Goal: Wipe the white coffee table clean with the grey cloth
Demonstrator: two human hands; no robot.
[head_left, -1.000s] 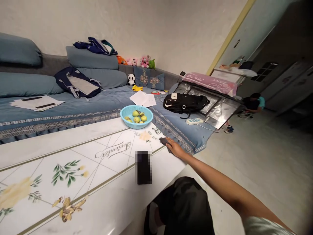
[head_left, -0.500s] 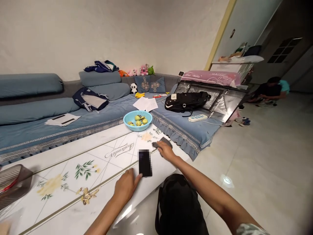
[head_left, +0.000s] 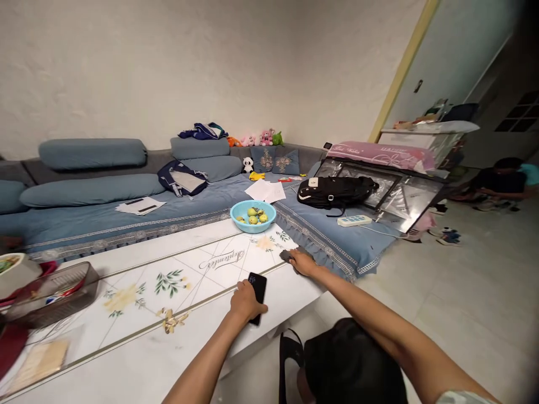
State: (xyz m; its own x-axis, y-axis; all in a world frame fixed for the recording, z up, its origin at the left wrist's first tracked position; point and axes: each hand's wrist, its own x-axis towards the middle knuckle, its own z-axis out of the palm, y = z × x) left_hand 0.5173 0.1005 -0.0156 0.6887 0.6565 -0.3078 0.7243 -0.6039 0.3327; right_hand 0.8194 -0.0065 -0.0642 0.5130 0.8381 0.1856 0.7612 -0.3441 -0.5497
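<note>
My left hand reaches across a black smartphone that lies on the white table. Its fingers are on the phone's left edge and the thumb is at the right edge, so the hand is closed round it. Near the table's right end, my right hand presses on a dark grey cloth, which is mostly hidden under the palm and fingers. Beyond the hands, a light-blue plastic basin with several yellow-green fruits stands by the table's far edge.
A brown plastic basket and a white pot stand on the left. Behind the table runs a blue sofa bearing papers, a black backpack and a power strip. Someone sits low at the far right.
My left hand has moved from beside the phone onto it and gripped it. My right hand has shifted with the cloth toward the table's right edge. The view has swung left.
</note>
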